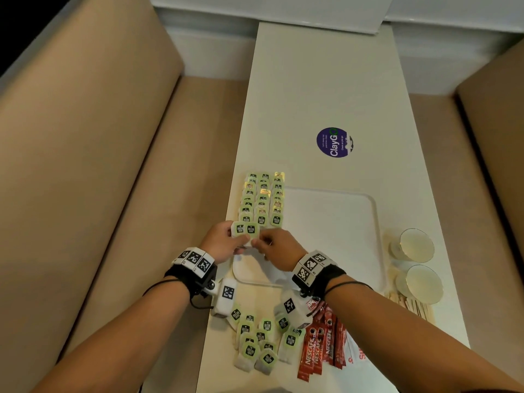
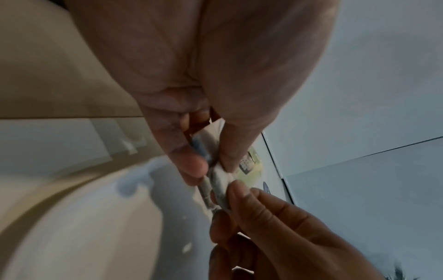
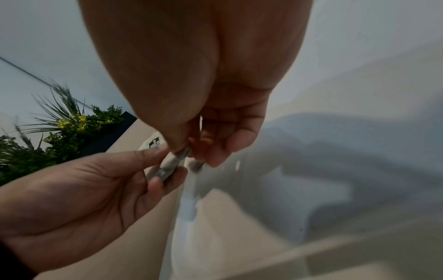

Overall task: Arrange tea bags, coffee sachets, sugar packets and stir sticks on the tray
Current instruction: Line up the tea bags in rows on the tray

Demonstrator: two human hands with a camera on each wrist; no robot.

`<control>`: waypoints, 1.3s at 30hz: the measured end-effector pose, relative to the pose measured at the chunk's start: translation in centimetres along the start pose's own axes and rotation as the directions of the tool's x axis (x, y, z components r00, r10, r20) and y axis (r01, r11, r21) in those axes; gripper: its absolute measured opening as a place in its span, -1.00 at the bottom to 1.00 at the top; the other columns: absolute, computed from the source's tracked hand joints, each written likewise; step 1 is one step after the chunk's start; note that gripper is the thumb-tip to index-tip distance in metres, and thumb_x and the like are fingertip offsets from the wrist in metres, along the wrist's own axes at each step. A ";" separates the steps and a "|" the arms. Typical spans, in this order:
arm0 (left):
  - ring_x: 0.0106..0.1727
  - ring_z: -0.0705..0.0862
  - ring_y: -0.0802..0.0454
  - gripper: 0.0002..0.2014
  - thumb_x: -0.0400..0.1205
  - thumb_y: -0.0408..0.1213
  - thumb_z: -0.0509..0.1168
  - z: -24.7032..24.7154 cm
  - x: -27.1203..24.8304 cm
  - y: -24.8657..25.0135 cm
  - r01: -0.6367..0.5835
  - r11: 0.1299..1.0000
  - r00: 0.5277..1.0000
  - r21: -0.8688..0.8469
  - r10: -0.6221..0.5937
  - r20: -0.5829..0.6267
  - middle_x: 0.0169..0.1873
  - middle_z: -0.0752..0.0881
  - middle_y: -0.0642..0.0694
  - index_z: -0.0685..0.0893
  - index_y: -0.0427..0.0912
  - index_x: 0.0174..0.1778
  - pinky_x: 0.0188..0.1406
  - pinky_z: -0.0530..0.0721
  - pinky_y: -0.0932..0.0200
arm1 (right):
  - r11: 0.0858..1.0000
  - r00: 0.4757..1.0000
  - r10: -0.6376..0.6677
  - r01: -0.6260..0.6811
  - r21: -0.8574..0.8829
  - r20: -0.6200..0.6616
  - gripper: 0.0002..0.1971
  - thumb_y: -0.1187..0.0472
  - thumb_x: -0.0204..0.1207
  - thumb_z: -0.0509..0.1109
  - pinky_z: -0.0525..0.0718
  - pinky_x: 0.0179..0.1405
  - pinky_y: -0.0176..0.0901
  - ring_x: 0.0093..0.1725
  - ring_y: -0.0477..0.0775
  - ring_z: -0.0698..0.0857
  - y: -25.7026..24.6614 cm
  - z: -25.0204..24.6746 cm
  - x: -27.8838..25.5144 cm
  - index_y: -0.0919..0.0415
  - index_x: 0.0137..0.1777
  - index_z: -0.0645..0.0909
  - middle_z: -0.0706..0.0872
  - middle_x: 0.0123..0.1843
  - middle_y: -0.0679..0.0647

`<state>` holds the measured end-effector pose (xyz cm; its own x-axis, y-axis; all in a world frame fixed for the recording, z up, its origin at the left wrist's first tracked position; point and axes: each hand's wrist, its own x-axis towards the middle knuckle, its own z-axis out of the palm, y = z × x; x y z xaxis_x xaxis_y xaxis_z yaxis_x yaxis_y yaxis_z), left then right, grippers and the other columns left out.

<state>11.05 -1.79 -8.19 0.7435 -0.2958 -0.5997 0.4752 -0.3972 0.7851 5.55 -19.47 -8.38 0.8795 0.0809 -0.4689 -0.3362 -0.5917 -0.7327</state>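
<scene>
The left hand (image 1: 219, 243) and right hand (image 1: 276, 251) meet over the near left corner of the tray (image 1: 340, 222), both pinching two tea bags (image 1: 245, 230). Three rows of tea bags (image 1: 262, 198) line the tray's left edge; its right part lies bare. Loose tea bags (image 1: 256, 340) lie nearest, then red sachets (image 1: 319, 347) reading "NESCAFE", stir sticks (image 1: 414, 304) and two cups (image 1: 416, 245). A sticker (image 1: 334, 142) reads "ClayGo".

Bare forearms, black wrist straps (image 1: 189, 275) (perhaps elastic), white coded tags (image 1: 195, 258)
</scene>
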 end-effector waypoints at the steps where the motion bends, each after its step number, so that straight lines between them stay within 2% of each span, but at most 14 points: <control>1: -0.11 0.83 -0.13 -0.86 0.64 -0.43 0.43 -0.2 0.0 -0.1 0.002 1.000 1.000 0.000 -0.002 -0.013 -0.05 0.84 -0.18 0.73 -0.18 0.07 -0.03 0.82 -0.06 | 1.000 1.000 0.008 -0.008 0.008 -0.008 -0.69 0.05 0.72 0.35 0.75 -0.08 0.07 -0.25 0.21 0.74 -0.1 0.1 0.2 0.12 -0.26 0.63 0.75 -0.25 0.17; 3: -0.13 0.82 -0.11 -0.85 0.64 -0.42 0.45 -0.6 -0.1 -0.3 0.002 1.000 0.999 0.003 -0.002 -0.038 -0.04 0.84 -0.18 0.73 -0.20 0.10 -0.07 0.81 -0.03 | 1.000 1.000 0.025 -0.025 0.014 -0.010 -0.65 0.02 0.70 0.36 0.77 -0.04 0.16 -0.21 0.29 0.76 -0.3 0.3 0.6 0.29 -0.17 0.69 0.78 -0.20 0.29; 5: -0.19 0.80 -0.03 -0.86 0.63 -0.43 0.45 -1.0 -0.2 -0.4 -0.003 1.000 0.998 0.002 0.003 -0.059 -0.08 0.84 -0.16 0.74 -0.18 0.07 -0.16 0.78 0.07 | 1.000 0.999 0.025 -0.025 0.014 0.022 -0.64 0.03 0.70 0.37 0.76 -0.04 0.14 -0.27 0.22 0.73 -0.5 0.5 0.8 0.36 -0.11 0.71 0.79 -0.19 0.31; 8: -0.25 0.78 0.00 -0.89 0.63 -0.44 0.45 -1.3 -0.3 -0.7 -0.013 1.000 0.998 -0.014 0.012 -0.065 -0.15 0.84 -0.16 0.74 -0.14 -0.01 -0.20 0.77 0.10 | 0.999 0.998 0.038 -0.038 0.011 0.041 -0.64 0.08 0.71 0.37 0.76 -0.04 0.11 -0.30 0.09 0.68 -0.9 0.8 1.2 0.44 -0.09 0.70 0.80 -0.17 0.33; 12: -0.19 0.81 -0.10 -0.97 0.68 -0.37 0.40 -1.9 -0.2 -1.5 -0.004 0.996 0.992 -0.086 -0.007 -0.124 -0.14 0.82 -0.26 0.76 -0.20 -0.04 -0.19 0.78 0.05 | 0.994 0.994 0.105 -0.106 -0.012 -0.041 -0.62 0.10 0.70 0.35 0.77 -0.03 0.09 -0.28 0.16 0.74 -0.7 1.1 2.0 0.38 -0.24 0.68 0.80 -0.25 0.27; 17: -0.07 0.84 -0.23 -0.89 0.67 -0.48 0.33 -2.5 -0.1 -2.2 0.064 0.987 0.982 -0.149 -0.088 -0.164 -0.10 0.81 -0.29 0.73 -0.21 -0.08 0.06 0.79 -0.10 | 0.987 0.987 0.161 -0.161 0.001 -0.014 -0.69 0.21 0.68 0.33 0.80 -0.08 0.00 -0.19 0.22 0.84 -1.2 1.5 2.3 0.36 -0.24 0.73 0.83 -0.29 0.20; 19: -0.07 0.84 -0.21 -0.85 0.66 -0.52 0.30 -2.7 -0.2 -2.4 0.078 0.983 0.983 -0.168 -0.104 -0.152 -0.12 0.81 -0.27 0.72 -0.21 -0.09 0.05 0.79 -0.07 | 0.982 0.983 0.183 -0.184 -0.041 -0.008 -0.68 0.16 0.68 0.35 0.80 -0.07 0.01 -0.19 0.23 0.84 -1.5 1.7 2.6 0.38 -0.18 0.76 0.84 -0.25 0.22; 21: -0.04 0.84 -0.20 -0.82 0.66 -0.55 0.28 -2.7 -0.3 -2.7 0.088 0.979 0.984 -0.183 -0.113 -0.136 -0.10 0.81 -0.25 0.72 -0.21 -0.08 0.05 0.80 -0.03 | 0.972 0.977 0.210 -0.211 -0.100 -0.023 -0.68 0.05 0.67 0.36 0.80 -0.06 -0.01 -0.20 0.18 0.82 -1.6 1.9 2.9 0.29 -0.15 0.77 0.84 -0.24 0.16; 23: -0.01 0.84 -0.19 -0.80 0.66 -0.57 0.28 -2.6 -0.3 -2.8 0.092 0.979 0.985 -0.184 -0.117 -0.126 -0.07 0.81 -0.23 0.72 -0.19 -0.06 0.06 0.79 -0.01 | 0.962 0.972 0.229 -0.234 -0.142 -0.049 -0.68 -0.04 0.65 0.37 0.76 -0.12 -0.09 -0.20 0.13 0.80 -1.8 2.1 3.0 0.19 -0.14 0.76 0.82 -0.24 0.09; 26: -0.04 0.85 -0.16 -0.78 0.65 -0.58 0.31 -2.3 -0.5 -2.7 0.074 0.981 0.990 -0.180 -0.094 -0.105 -0.06 0.82 -0.20 0.72 -0.15 -0.04 -0.01 0.80 0.04 | 0.955 0.968 0.239 -0.248 -0.162 -0.075 -0.66 -0.09 0.63 0.37 0.64 -0.23 -0.16 -0.22 0.12 0.76 -1.9 1.8 2.9 0.17 -0.17 0.74 0.78 -0.26 0.07; 30: -0.06 0.85 -0.15 -0.85 0.63 -0.51 0.40 -2.3 -0.6 -2.4 0.025 0.989 0.997 -0.149 -0.036 -0.072 -0.05 0.86 -0.23 0.75 -0.22 0.05 0.01 0.81 -0.03 | 0.980 0.986 0.142 -0.153 -0.128 -0.091 -0.65 -0.10 0.65 0.35 0.70 -0.17 -0.07 -0.22 0.16 0.76 -1.7 1.3 2.3 0.17 -0.19 0.68 0.78 -0.26 0.10; 32: -0.08 0.83 -0.15 -0.86 0.63 -0.50 0.42 -2.2 -0.5 -2.1 0.011 0.990 0.997 -0.138 -0.022 -0.075 -0.08 0.86 -0.23 0.74 -0.30 0.08 -0.03 0.80 -0.02 | 0.996 0.997 0.039 -0.044 -0.072 -0.066 -0.69 -0.07 0.68 0.35 0.77 -0.06 0.05 -0.22 0.13 0.77 -1.8 1.2 1.9 0.15 -0.09 0.70 0.79 -0.24 0.07; 34: -0.13 0.79 -0.10 -0.82 0.61 -0.47 0.45 -1.9 -0.4 -1.7 -0.008 0.992 0.997 -0.125 -0.002 -0.081 -0.14 0.85 -0.21 0.72 -0.33 0.12 -0.12 0.78 0.06 | 0.997 0.999 -0.038 0.038 -0.068 -0.009 -0.68 -0.07 0.71 0.32 0.79 -0.05 0.09 -0.23 0.11 0.78 -1.9 1.3 1.6 0.17 -0.03 0.71 0.79 -0.23 0.07; 39: -0.24 0.74 0.04 -0.84 0.60 -0.50 0.46 -0.9 -0.4 -0.5 -0.054 0.993 0.996 -0.105 0.047 -0.073 -0.27 0.84 -0.07 0.73 -0.18 0.02 -0.13 0.76 0.11 | 0.995 0.999 -0.050 0.048 -0.092 -0.015 -0.69 0.01 0.71 0.34 0.76 -0.11 0.09 -0.23 0.22 0.76 -1.2 1.2 1.3 0.20 -0.19 0.63 0.76 -0.27 0.19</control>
<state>10.98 -0.68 -8.21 0.7974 -0.2497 -0.5494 0.4810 -0.2869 0.8285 6.69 -17.73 -8.66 0.9003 0.0979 -0.4242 -0.2609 -0.6586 -0.7058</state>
